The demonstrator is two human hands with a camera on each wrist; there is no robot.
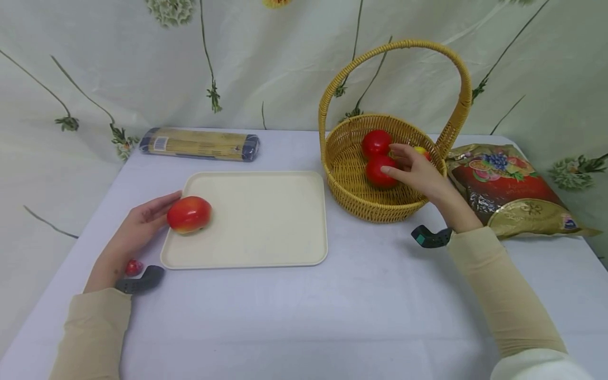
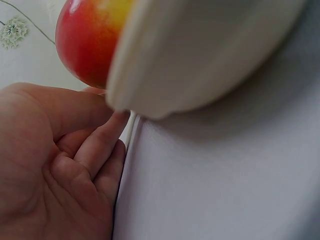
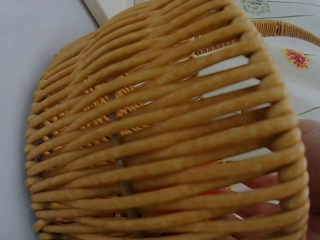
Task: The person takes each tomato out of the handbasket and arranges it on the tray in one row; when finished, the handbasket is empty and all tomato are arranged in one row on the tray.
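Note:
On the left end of the cream tray (image 1: 266, 221) lies a glossy red-and-yellow fruit (image 1: 189, 215), oblong like a mango. My left hand (image 1: 142, 221) is at the tray's left rim beside this fruit. In the left wrist view, its thumb passes over the rim and its fingertips sit beneath. A wicker basket (image 1: 366, 211) with a tall handle stands at the back right. My right hand (image 1: 418, 171) reaches into it, thumb and fingers about the nearer red apple (image 1: 377, 173). Another red apple (image 1: 377, 142) lies behind. A yellow-and-red fruit (image 1: 421, 152) is partly hidden by the hand.
A wrapped long roll (image 1: 199, 144) with a barcode lies behind the tray. Right of the basket is a shiny red and gold bag (image 1: 518, 190) with fruit printed on it. A small red item (image 1: 134, 267) rests near my left wrist. Flowered cloth hangs behind the table.

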